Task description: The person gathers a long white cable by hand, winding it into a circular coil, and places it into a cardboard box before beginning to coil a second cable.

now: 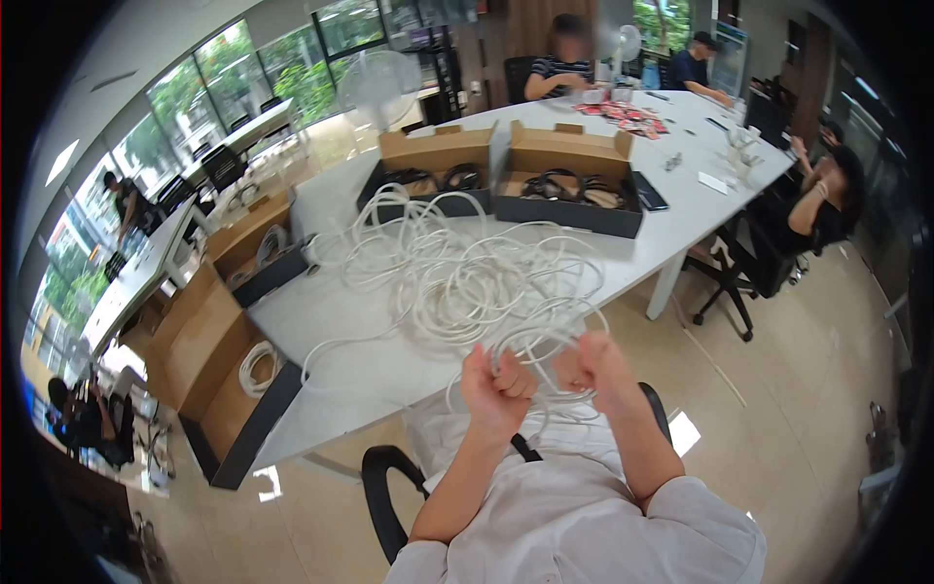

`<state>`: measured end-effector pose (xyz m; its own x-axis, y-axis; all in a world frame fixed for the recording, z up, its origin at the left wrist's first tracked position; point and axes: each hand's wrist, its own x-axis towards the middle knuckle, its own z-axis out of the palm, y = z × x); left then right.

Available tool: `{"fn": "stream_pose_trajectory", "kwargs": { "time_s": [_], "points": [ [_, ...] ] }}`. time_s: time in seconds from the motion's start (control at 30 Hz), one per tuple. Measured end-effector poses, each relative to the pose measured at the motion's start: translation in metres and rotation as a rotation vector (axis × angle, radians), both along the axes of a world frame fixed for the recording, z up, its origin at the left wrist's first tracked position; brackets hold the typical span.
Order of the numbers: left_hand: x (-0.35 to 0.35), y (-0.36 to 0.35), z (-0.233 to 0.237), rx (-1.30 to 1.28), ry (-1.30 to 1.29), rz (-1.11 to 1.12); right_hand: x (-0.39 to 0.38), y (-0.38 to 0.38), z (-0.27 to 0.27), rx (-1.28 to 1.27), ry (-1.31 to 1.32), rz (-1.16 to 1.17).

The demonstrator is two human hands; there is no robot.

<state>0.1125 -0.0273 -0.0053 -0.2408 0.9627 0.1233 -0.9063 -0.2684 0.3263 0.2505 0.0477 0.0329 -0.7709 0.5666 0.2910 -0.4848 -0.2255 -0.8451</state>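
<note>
A large loose tangle of white cable (pixel 467 282) spreads over the white table (pixel 331 414) in front of me. Its nearest loops come over the table edge to my hands. My left hand (pixel 498 389) is closed around strands of the cable, with the thumb up. Close beside it, my right hand (pixel 591 372) is also closed on the cable, with loops hanging between and below both fists. One long strand runs from the pile to the left and curves back along the table edge.
An open box (pixel 222 443) at the left holds a coiled white cable (pixel 258 370). Behind it stands another box (pixel 272 277) with grey cable. Two boxes (pixel 637 226) with black cables are at the back, near a black phone (pixel 649 191). Several people sit around; one sorts red packets (pixel 623 119).
</note>
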Motion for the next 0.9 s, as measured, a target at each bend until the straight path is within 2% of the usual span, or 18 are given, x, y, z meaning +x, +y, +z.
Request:
{"fn": "stream_pose_trajectory", "kwargs": {
  "time_s": [0.13,0.2,0.4,0.47,0.67,0.9],
  "points": [
    [-0.001,0.002,-0.003,-0.036,0.047,0.05,0.001,0.0,-0.004,0.142,-0.117,0.003],
    [-0.006,0.0,0.002,-0.103,0.077,0.126,0.0,0.001,-0.003,0.201,-0.218,-0.074],
    [-0.016,-0.011,0.01,0.03,0.306,0.179,0.008,0.002,0.003,0.296,-0.286,-0.166],
    [-0.014,-0.012,0.013,0.022,0.292,0.213,0.014,0.002,0.008,0.324,-0.334,-0.202],
    [-0.007,-0.008,0.015,-0.014,0.15,0.295,0.015,-0.006,0.007,0.192,-0.107,-0.255],
    [0.007,-0.001,0.007,-0.067,0.089,0.28,0.006,-0.015,0.002,-0.001,-0.035,-0.219]
  ]
}}
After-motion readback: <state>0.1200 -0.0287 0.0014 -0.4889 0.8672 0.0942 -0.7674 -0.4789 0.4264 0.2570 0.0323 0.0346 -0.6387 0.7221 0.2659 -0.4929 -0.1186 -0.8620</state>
